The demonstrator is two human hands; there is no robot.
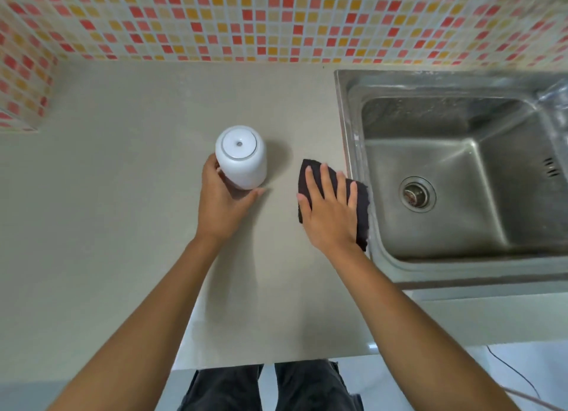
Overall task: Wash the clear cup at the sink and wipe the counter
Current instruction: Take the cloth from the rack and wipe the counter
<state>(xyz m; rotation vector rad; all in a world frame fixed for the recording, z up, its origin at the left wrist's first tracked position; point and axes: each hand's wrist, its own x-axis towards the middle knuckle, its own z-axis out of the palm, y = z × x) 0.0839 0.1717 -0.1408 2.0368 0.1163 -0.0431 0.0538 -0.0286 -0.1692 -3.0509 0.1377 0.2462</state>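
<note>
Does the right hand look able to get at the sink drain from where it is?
Probably yes: the right hand lies flat on the dark cloth beside the sink, and nothing covers the drain.

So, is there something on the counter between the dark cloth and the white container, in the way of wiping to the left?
Nothing visible lies between them. The dark cloth is flat under the right hand beside the sink. Bare counter separates it from the white container, which the left hand holds.

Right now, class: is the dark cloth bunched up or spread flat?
Spread flat: the dark cloth lies on the counter beside the sink, under the right hand's open palm.
</note>
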